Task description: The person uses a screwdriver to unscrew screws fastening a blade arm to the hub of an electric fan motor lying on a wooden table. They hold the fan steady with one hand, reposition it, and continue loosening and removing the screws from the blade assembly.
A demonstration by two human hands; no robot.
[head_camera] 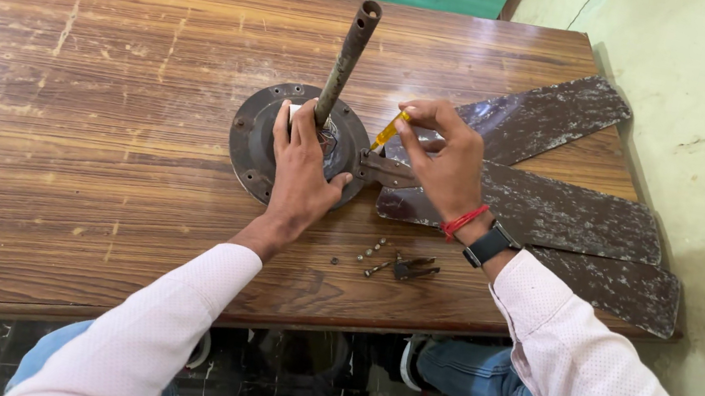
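- Right now the left hand (pixel 301 170) is lying flat on the round fan motor housing (pixel 257 145), fingers spread wide over its top and pressing down rather than gripping anything
- Just beyond those fingertips the rusty down rod (pixel 347 57) is rising from the housing's middle, tilting a little to the right
- Meanwhile the right hand (pixel 446 161) is pinching a yellow-handled screwdriver (pixel 391 129) between thumb and fingers, closed narrowly around the handle
- Below those fingers the screwdriver's tip is pointing down toward the blade bracket (pixel 386 170), where it is meeting the housing's rim; whether the tip is touching I cannot tell
- Behind and to the right of the right hand, three dark, flaking fan blades (pixel 561 220) are lying fanned out across the wooden table (pixel 75 130)
- Near the right wrist, toward the table's front edge, loose screws (pixel 372 252) are sitting just beside small dark pliers (pixel 412 269)
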